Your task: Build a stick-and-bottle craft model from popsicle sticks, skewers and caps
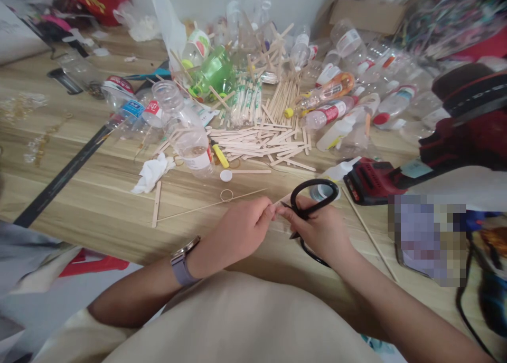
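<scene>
My left hand is closed, pinching a pale wooden craft stick, of which only a short end shows beyond the fingers. Black-handled scissors hang in my right hand, their handle loops standing out above and below the palm. The right thumb and fingertips meet the left fingertips at the stick. Just beyond the left hand lie a thin bamboo skewer and a rubber band. Another craft stick lies to the left, near a crumpled tissue.
Many loose craft sticks are piled mid-table, with plastic bottles behind. A yellow-handled screwdriver and a white cap lie in front. A red cordless power tool, a phone and another skewer are at right; a black strip lies left.
</scene>
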`<state>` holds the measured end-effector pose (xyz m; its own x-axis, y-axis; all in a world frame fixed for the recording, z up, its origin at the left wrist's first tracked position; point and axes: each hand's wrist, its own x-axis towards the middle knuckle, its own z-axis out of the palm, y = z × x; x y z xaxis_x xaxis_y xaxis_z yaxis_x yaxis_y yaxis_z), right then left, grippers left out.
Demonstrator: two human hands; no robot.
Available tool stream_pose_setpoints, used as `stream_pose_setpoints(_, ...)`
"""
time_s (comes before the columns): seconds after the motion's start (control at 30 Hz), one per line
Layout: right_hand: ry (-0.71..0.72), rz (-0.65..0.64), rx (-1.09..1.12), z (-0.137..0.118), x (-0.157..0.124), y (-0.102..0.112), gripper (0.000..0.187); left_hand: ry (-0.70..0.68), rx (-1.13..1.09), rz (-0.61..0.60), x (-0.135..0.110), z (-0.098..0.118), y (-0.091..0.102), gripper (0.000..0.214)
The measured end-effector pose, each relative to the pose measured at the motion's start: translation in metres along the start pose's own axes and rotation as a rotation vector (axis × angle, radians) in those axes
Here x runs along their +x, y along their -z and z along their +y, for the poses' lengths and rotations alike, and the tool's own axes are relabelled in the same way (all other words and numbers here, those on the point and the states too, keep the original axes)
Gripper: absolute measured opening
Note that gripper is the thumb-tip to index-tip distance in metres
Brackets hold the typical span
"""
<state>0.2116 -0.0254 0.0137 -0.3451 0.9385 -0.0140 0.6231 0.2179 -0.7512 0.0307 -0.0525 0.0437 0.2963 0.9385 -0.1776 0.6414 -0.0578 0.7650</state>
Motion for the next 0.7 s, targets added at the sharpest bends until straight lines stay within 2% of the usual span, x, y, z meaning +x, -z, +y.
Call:
stream_pose_setpoints(0.1, -0.015, -0.039, 0.049, -0.0036, 0.0003, 0.0003, 0.043, -0.006, 0.01, -0.012, -0.0004, -0.0003, -0.0015, 0.032)
stream_pose_setpoints(0.23, -0.026, 0.003, 0.024, -0.0034, 0.0009, 0.0021, 0.044, -0.013, 0.002, -0.001, -0.0005, -0.001, -0.0028, 0.03)
stream_pose_setpoints(0.37, -0.038, -0.014, 0.049, -0.0013, 0.0004, 0.0034, 0.046, -0.011, -0.018, -0.008, -0.0001, -0.0004, -0.0029, 0.031)
stream_pose_setpoints(0.47, -0.034, 0.033, 0.026, 0.0, 0.0001, 0.0039, 0.047, -0.003, -0.041, -0.003, -0.0002, 0.001, -0.0029, 0.03)
stream_pose_setpoints(0.7, -0.064, 0.018, 0.019, -0.0015, 0.0002, 0.0043, 0.048, 0.007, -0.053, -0.003, 0.0004, 0.0018, -0.0026, 0.029)
